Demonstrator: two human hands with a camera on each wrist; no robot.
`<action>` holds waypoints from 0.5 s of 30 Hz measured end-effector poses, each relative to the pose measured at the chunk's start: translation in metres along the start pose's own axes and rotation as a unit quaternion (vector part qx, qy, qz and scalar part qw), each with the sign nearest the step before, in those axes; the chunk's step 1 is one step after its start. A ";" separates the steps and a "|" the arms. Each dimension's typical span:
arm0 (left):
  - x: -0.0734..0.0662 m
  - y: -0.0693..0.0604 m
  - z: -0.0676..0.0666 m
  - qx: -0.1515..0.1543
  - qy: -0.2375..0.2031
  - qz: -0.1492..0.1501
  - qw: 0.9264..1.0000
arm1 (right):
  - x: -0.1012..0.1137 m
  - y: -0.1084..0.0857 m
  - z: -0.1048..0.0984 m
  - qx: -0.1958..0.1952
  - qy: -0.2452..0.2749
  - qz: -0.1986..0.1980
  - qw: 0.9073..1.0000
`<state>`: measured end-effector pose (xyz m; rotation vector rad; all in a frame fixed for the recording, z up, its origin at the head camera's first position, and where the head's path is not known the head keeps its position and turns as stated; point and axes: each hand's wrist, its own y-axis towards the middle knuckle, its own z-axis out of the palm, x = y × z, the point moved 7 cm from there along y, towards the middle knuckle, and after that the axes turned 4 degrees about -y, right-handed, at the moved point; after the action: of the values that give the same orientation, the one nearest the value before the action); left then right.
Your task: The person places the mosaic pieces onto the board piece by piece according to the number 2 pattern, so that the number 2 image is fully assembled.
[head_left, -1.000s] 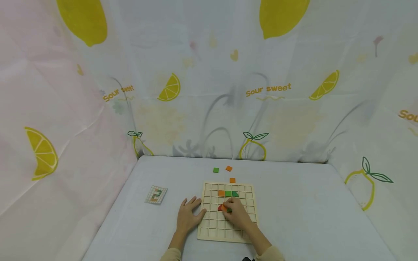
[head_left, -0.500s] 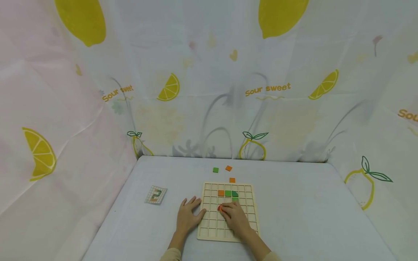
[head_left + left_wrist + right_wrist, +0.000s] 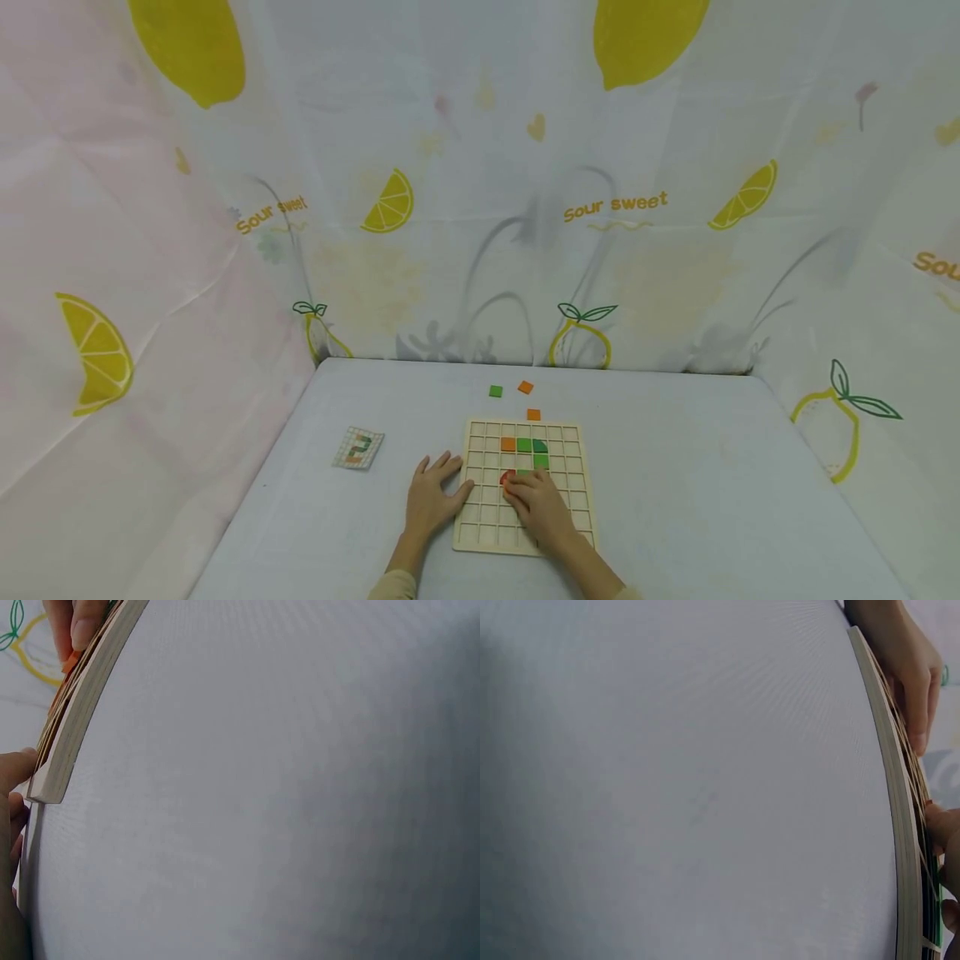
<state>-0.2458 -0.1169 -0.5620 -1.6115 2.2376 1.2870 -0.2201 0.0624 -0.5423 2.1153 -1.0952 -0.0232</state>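
Observation:
My left hand (image 3: pixel 433 497) lies with its fingers spread, its thumb resting on the left edge of a pale wooden grid board (image 3: pixel 480 538). Over the middle of the board my right hand (image 3: pixel 542 506) pinches an orange tile (image 3: pixel 71 661), mostly covered by the fingertips in the head view. Just beyond those fingertips sits a red rounded piece (image 3: pixel 506 477). Farther up the grid are an orange square tile (image 3: pixel 507 444), a green square tile (image 3: pixel 524 445) and a dark green rounded piece (image 3: pixel 540 447). Another green tile (image 3: pixel 541 461) lies below that piece; one more shows partly behind the right hand.
Behind the board lie a loose green tile (image 3: pixel 496 391) and two loose orange tiles, one farther back (image 3: pixel 526 387) and one close to the board's edge (image 3: pixel 534 415). A pattern card (image 3: pixel 358 448) lies to the left on the white table (image 3: pixel 712 483). Lemon-print cloth walls surround the table.
My right hand has moved slightly toward me with the orange tile, from above the red piece's row to just below it. Green tiles it covered now show. The left hand has stayed put.

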 end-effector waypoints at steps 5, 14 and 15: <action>0.001 0.001 0.000 0.000 0.002 0.000 1.000 | 0.001 -0.002 0.000 -0.016 -0.002 -0.012 1.000; 0.001 0.000 0.001 0.009 0.006 -0.009 1.000 | 0.001 -0.007 -0.001 -0.024 -0.008 -0.013 1.000; 0.000 0.001 0.001 0.010 0.007 -0.010 1.000 | 0.001 -0.007 -0.002 -0.027 -0.007 -0.014 1.000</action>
<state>-0.2469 -0.1164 -0.5623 -1.6362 2.2289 1.2492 -0.2141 0.0649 -0.5448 2.0845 -1.0619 -0.0808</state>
